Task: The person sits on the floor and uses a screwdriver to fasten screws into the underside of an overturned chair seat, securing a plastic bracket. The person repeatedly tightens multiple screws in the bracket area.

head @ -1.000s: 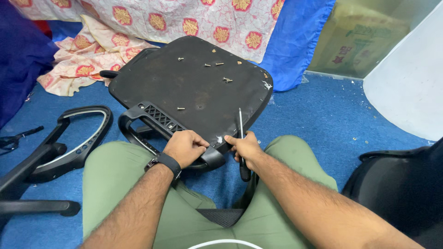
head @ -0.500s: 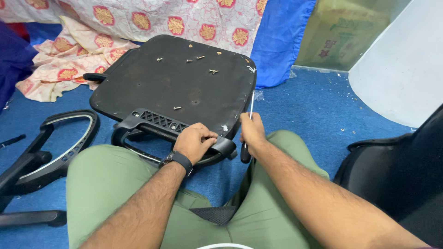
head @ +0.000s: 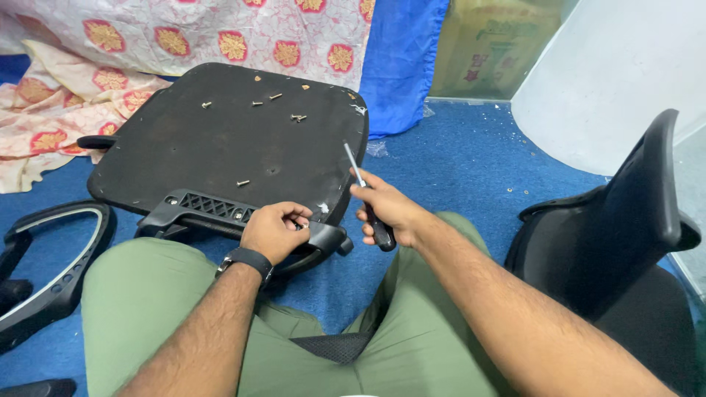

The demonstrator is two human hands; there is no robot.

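Two bare hands work at the near edge of an overturned black chair seat (head: 220, 147) that lies on a blue carpet (head: 456, 169), seen from above a pair of green-trousered legs (head: 147, 294). Nearest, the left hand (head: 273, 229), a dark watch (head: 248, 259) on its wrist, is curled down onto the black plastic armrest bracket (head: 220, 213) fixed along the seat's near edge, fingertips pinched narrow at a spot near the bracket's right end; whether they grip a small screw cannot be told. Just to its right, clear of the seat's near right corner, the right hand (head: 386, 209) is closed around the dark handle of a screwdriver (head: 365, 195), whose long axis runs up and slightly left, the metal tip standing above the seat's right edge and pointing away from the bracket. The spot under the left fingertips lies to the left of and below that tip, so the left hand is the nearer one and itself covers the place. Farther on, several loose screws (head: 276, 96) lie scattered near the seat's far edge, and one more sits near its middle. A detached black armrest loop (head: 59, 265) rests on the carpet to the left, a black chair back (head: 625, 220) stands at right, and a floral cloth (head: 220, 37) hangs behind.
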